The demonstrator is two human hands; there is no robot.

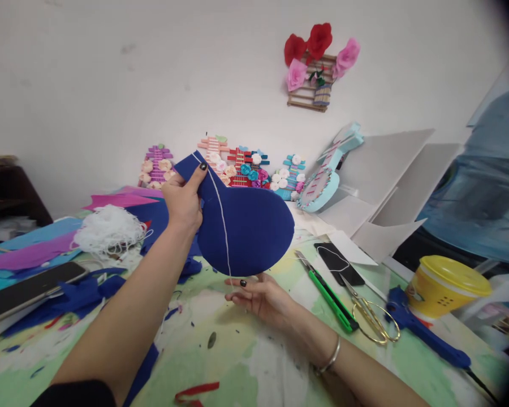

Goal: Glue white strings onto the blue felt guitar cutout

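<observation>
A dark blue cutout (254, 229), with a rounded body and a narrow neck, is raised above the table. My left hand (182, 200) grips its neck, thumb in front and fingers behind. White string (223, 217) runs from the neck's top, past my left thumb, down across the cutout's face to below its lower edge. Just under that edge, my right hand (265, 299) pinches the string between thumb and fingers. A tangled heap of white string (110, 229) lies to the left of the cutout.
On the right lie a green utility knife (331, 297), gold-handled scissors (375, 322), a black phone (338, 263), a blue glue gun (428, 333) and a yellow tub (447, 285). Blue scraps (74, 299) and another phone (34, 291) are at left. A light-blue paper instrument (322, 189) leans behind.
</observation>
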